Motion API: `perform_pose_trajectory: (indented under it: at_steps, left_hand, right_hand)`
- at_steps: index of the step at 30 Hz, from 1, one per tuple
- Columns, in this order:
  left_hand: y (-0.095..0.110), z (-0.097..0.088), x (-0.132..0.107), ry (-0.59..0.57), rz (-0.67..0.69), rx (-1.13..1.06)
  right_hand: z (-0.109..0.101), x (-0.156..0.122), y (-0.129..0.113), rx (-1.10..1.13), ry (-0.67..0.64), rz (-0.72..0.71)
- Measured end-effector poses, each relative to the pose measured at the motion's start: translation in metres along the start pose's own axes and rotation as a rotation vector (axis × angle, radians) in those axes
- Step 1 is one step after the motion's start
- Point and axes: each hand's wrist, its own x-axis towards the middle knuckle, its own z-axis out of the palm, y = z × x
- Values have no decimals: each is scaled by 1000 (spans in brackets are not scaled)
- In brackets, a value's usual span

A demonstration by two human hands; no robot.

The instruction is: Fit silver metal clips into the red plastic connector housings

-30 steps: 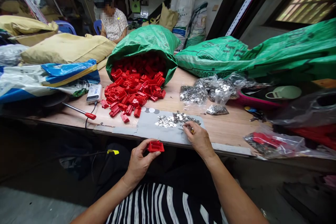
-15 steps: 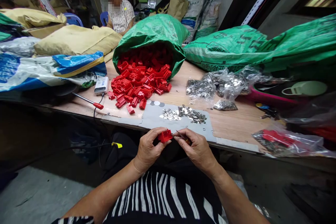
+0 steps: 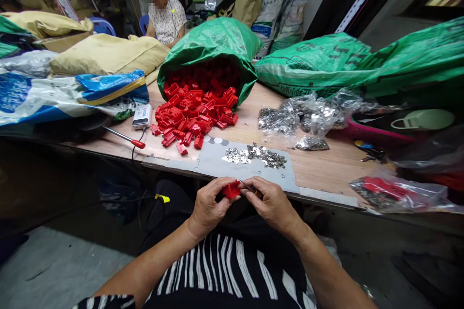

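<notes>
Two bare hands meet at the near edge, the left hand (image 3: pixel 207 206) and the right hand (image 3: pixel 272 205), with one small red plastic part (image 3: pixel 231 189) between their fingers. One large heap of red plastic parts (image 3: pixel 194 115), too many to count, spills from one open green woven sack (image 3: pixel 213 43). Two more green woven sacks (image 3: pixel 348 65) lie far right. One grey flat mat (image 3: pixel 217 159) carries one scatter of small silvery metal pieces (image 3: pixel 255 155). One red-handled screwdriver (image 3: pixel 125 139) lies left. One other person (image 3: pixel 165 14) sits far back.
</notes>
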Motion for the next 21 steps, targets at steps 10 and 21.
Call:
perform_pose_trajectory:
  at_steps: [10, 21]
  left_hand:
    - [0, 1, 1, 1, -103, -64]
    - [-2, 2, 1, 27, -184, -79]
  right_hand:
    - [-4, 4, -1, -60, -28, -80]
    - [4, 5, 4, -61, -13, -46]
